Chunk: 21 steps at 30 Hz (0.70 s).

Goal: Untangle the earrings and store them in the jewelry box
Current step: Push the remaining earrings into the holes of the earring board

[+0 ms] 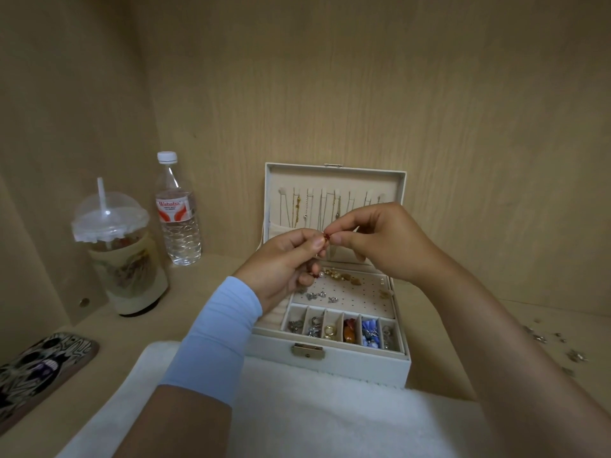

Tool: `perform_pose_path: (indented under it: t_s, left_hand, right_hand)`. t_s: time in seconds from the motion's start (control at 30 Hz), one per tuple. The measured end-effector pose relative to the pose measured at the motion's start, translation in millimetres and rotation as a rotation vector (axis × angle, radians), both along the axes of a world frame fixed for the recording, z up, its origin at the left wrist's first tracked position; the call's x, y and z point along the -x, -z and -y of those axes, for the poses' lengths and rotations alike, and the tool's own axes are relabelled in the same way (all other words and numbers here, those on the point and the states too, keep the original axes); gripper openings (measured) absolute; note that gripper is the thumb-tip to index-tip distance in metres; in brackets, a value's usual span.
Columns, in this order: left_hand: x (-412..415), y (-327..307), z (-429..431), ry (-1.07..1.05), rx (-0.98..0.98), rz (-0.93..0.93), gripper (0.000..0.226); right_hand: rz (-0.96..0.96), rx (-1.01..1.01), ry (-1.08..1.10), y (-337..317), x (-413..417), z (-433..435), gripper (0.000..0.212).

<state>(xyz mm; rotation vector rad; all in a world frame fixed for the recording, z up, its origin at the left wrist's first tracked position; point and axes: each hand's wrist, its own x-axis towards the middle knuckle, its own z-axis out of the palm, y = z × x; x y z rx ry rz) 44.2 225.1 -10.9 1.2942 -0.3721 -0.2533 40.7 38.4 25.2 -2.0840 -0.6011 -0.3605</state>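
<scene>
Both hands, left hand (pixel 281 259) and right hand (pixel 380 239), pinch a red earring (pixel 326 238) above the open jewelry box (pixel 330 361), already partly filled, while loose pieces (pixel 558 345) wait far right.

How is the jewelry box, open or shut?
Open: the lid of the jewelry box stands upright with necklaces hanging inside it, and the compartments below are exposed.

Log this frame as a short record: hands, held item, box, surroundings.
hands: left hand and right hand both pinch one item above the box
held item: small red earring
box: jewelry box open, lid upright, necklaces hanging in lid, front compartments hold pieces
left of box: water bottle, lidded cup with straw
front of box: white towel
right of box: small loose pieces on shelf
</scene>
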Motion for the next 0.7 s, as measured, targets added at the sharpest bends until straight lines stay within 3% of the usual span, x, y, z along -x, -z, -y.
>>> perform_pose_path:
  t_s: [0.17, 0.33, 0.6, 0.7]
  left_hand:
    - [-1.2, 1.5, -1.0, -0.246, -0.307, 0.278, 0.009]
    - [-1.8, -2.2, -10.3, -0.258, -0.56, 0.503, 0.009]
    - [1.6, -1.1, -0.4, -0.324, -0.179, 0.18, 0.013]
    - [2.0, -1.0, -1.4, -0.291, -0.184, 0.183, 0.015]
  right_hand:
    - [0.097, 0.116, 0.107, 4.2, 1.6, -2.9, 0.005]
    - [0.047, 0.191, 0.036, 3.2, 4.6, -3.5, 0.007]
    - [0.085, 0.084, 0.115, 7.7, 2.6, -5.6, 0.005]
    - [0.109, 0.021, 0.172, 10.0, 1.8, -7.3, 0.005]
